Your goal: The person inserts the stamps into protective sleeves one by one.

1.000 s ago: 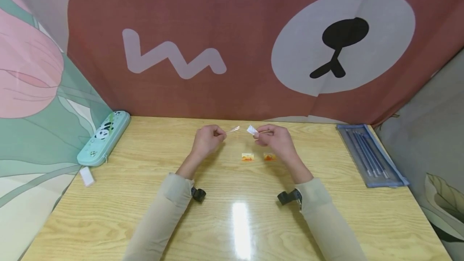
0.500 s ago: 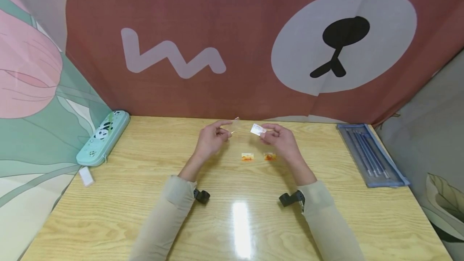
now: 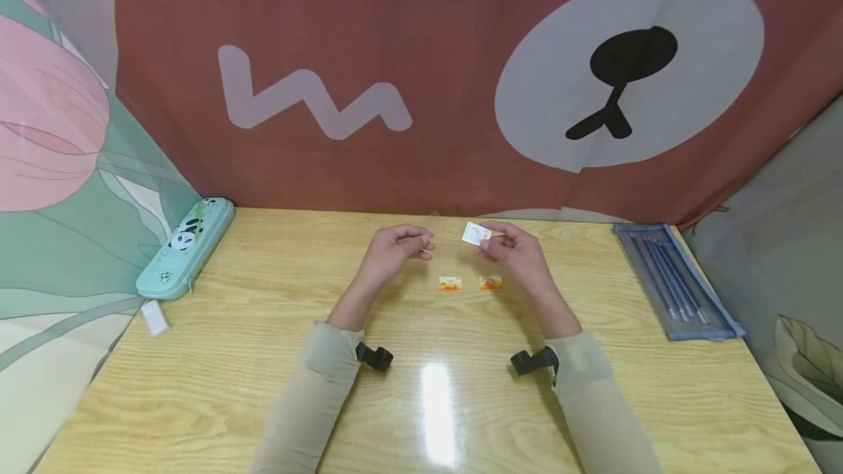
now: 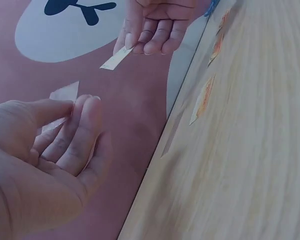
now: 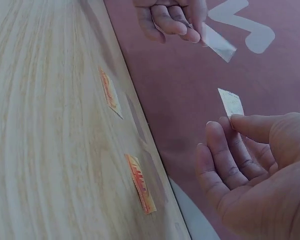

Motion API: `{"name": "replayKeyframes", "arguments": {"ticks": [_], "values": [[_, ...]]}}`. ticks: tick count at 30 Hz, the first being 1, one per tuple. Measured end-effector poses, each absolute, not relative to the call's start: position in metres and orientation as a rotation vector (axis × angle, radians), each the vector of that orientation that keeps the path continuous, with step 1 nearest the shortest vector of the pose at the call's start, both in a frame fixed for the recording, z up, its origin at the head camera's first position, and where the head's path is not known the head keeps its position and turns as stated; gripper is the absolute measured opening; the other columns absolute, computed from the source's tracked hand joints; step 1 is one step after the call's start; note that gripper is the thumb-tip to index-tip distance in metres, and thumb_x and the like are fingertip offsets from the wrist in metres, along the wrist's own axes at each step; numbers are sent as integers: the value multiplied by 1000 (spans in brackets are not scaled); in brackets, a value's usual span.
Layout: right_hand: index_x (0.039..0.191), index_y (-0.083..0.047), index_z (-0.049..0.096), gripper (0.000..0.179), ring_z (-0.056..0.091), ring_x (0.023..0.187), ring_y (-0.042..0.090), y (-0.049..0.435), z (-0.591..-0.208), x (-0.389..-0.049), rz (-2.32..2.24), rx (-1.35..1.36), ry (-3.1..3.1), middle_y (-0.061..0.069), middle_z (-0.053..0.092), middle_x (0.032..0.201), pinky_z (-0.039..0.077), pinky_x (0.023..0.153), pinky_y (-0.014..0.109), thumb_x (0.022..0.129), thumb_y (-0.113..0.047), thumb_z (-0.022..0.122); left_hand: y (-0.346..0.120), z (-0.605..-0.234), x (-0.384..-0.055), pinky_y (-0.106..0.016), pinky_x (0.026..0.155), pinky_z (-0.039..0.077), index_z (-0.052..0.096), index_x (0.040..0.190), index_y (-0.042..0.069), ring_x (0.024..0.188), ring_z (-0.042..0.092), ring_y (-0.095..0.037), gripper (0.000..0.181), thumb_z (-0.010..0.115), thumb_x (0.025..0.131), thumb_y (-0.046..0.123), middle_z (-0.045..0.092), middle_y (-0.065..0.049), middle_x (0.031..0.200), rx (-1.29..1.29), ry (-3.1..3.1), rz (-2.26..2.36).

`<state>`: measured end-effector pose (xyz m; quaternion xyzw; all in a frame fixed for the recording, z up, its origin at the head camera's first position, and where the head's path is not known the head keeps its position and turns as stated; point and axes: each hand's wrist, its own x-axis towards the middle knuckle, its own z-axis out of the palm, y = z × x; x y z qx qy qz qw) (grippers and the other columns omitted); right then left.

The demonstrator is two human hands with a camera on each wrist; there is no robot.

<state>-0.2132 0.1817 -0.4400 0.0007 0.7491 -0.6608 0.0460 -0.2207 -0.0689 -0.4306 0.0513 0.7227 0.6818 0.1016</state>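
Thumb and fingers of my left hand point(image 3: 394, 251) pinch a small clear plastic piece point(image 5: 221, 45), thin and nearly see-through. My right hand point(image 3: 523, 258) pinches a small white printed card point(image 3: 475, 233) by its edge, between thumb and fingers. Both hands are raised above the back part of the table, with a gap between the two held pieces. Below them, two small orange-and-yellow cards lie side by side on the wood: a left card point(image 3: 451, 284) and a right card point(image 3: 490, 283). What is printed on the white card is too small to read.
A mint panda pencil case point(image 3: 186, 249) lies at the back left, with a white block point(image 3: 154, 318) by it near the table edge. To the right is a blue mesh pouch point(image 3: 678, 284) holding several pencils. A printed cloth point(image 3: 316, 174) hangs behind the table point(image 3: 217, 379).
The right hand has turned the white card so its printed face shows, and moved slightly right. The left hand has shifted right, and the clear piece has turned in its fingers.
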Motion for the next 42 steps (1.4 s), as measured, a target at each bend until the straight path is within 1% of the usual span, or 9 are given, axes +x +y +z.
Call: {"name": "replayKeyframes", "arguments": {"ticks": [7, 10, 14, 17, 23, 27, 30, 35, 42], "values": [[135, -1, 61, 37, 73, 88, 17, 183, -437, -211, -2073, 12, 2249, -4, 66, 87, 60, 94, 39, 99, -6, 64, -68, -429, -219, -41, 93, 60, 73, 121, 1, 76, 75, -17, 25, 63, 99, 10, 76, -20, 100, 171, 2115, 1995], [136, -3, 61, 36, 72, 91, 18, 183, -436, -211, -2082, 25, 2233, -2, 65, 89, 59, 97, 43, 100, -6, 63, -68, -429, -219, -43, 91, 62, 71, 121, -2, 75, 75, -16, 26, 59, 102, 11, 72, -27, 108, 182, 2086, 2004], [135, -5, 62, 35, 73, 94, 21, 182, -435, -211, -2077, 28, 2234, 3, 65, 94, 59, 97, 44, 100, -8, 62, -67, -430, -218, -46, 92, 61, 69, 122, -6, 84, 77, -30, 28, 58, 103, 11, 70, -28, 118, 167, 2058, 1996], [133, -5, 63, 33, 72, 91, 19, 181, -434, -211, -2090, 26, 2226, 3, 65, 95, 60, 94, 41, 100, -9, 63, -68, -431, -218, -47, 94, 60, 70, 122, -4, 91, 76, -36, 27, 60, 102, 9, 73, -24, 114, 154, 2080, 1970], [136, -1, 59, 37, 72, 83, 13, 179, -434, -214, -2113, 38, 2199, -3, 68, 89, 62, 89, 36, 100, -9, 63, -69, -432, -218, -52, 96, 58, 70, 124, 0, 83, 74, -30, 28, 60, 99, 4, 74, -26, 107, 185, 2120, 1946], [142, 3, 52, 45, 72, 79, 10, 178, -436, -213, -2102, 59, 2171, -8, 72, 84, 63, 84, 29, 99, -7, 63, -68, -433, -217, -50, 94, 59, 71, 123, 1, 92, 71, -43, 26, 60, 100, 6, 72, -28, 110, 196, 2127, 1940], [138, 7, 53, 43, 72, 77, 8, 178, -436, -213, -2105, 76, 2155, -10, 73, 81, 62, 82, 25, 98, -6, 64, -67, -434, -216, -45, 94, 60, 72, 121, 1, 102, 69, -47, 24, 63, 101, 12, 70, -28, 114, 188, 2125, 1956], [129, 9, 59, 35, 73, 78, 10, 178, -436, -212, -2123, 77, 2172, -11, 73, 81, 63, 84, 30, 98, -6, 65, -64, -433, -216, -44, 97, 59, 72, 119, 0, 109, 69, -42, 25, 66, 99, 15, 70, -25, 120, 165, 2108, 1989], [121, 2, 62, 26, 73, 75, 11, 178, -438, -213, -2136, 53, 2169, -8, 72, 83, 64, 83, 36, 97, -7, 66, -65, -434, -215, -50, 97, 58, 68, 123, -3, 79, 75, -12, 27, 61, 100, 8, 73, -22, 116, 123, 2039, 2027]]}}
